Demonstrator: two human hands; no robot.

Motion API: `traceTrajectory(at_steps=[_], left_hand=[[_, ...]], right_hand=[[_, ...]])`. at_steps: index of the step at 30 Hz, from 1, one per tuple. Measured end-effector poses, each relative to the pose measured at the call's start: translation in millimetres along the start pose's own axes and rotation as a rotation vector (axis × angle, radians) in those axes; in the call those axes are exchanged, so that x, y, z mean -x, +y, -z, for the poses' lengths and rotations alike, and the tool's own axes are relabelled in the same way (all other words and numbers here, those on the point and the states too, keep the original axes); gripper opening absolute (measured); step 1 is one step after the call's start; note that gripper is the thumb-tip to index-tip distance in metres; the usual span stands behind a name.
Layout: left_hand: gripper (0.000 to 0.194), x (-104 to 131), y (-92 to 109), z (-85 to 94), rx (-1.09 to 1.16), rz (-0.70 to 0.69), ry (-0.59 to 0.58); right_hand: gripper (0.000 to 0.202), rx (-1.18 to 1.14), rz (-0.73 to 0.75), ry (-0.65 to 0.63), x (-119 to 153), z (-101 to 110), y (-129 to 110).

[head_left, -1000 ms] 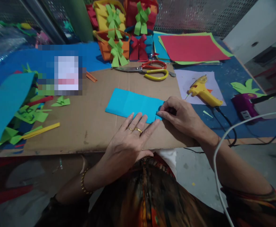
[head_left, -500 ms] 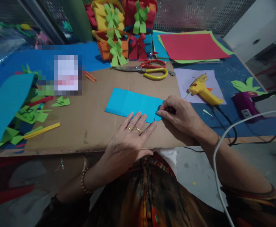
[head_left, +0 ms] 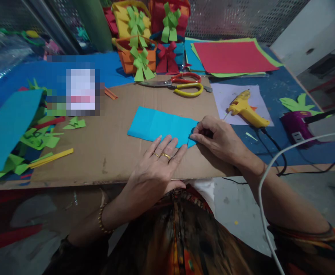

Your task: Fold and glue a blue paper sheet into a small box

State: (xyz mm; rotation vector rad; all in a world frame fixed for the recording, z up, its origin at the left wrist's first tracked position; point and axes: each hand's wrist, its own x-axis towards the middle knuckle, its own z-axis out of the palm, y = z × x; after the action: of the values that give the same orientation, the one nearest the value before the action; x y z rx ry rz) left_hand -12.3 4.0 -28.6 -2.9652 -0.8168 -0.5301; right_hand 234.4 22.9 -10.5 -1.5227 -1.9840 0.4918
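Note:
A folded piece of blue paper (head_left: 158,124) lies on brown cardboard (head_left: 98,145) in front of me. My left hand (head_left: 158,160) rests flat with fingers stretched out, their tips on the paper's near edge. At the paper's right end, my right hand (head_left: 219,137) pinches a corner between thumb and curled fingers; a small slit or flap shows beside the thumb. Beyond the paper lie scissors (head_left: 188,89) with one red and one yellow handle. A yellow glue gun (head_left: 246,110) rests on a white sheet to the right of them.
Small paper baskets with bows (head_left: 138,57) stand at the back. Stacked coloured sheets (head_left: 236,57) lie back right. Green, red and yellow paper scraps (head_left: 38,137) and a teal sheet (head_left: 11,130) cover the left side. A purple socket block (head_left: 296,128) and a white cable (head_left: 263,191) are at right.
Hardly anything differs. Both hands keep their places on the blue paper, and the left little finger has shifted slightly to the left.

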Motion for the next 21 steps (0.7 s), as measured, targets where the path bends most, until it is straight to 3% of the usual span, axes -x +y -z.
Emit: traceTrajectory(at_steps=[21], left_hand=[[0.093, -0.7, -1.8, -4.4, 0.026, 0.006, 0.034]], right_hand=[[0.012, 0.019, -0.044, -0.003, -0.7, -0.7, -3.4]])
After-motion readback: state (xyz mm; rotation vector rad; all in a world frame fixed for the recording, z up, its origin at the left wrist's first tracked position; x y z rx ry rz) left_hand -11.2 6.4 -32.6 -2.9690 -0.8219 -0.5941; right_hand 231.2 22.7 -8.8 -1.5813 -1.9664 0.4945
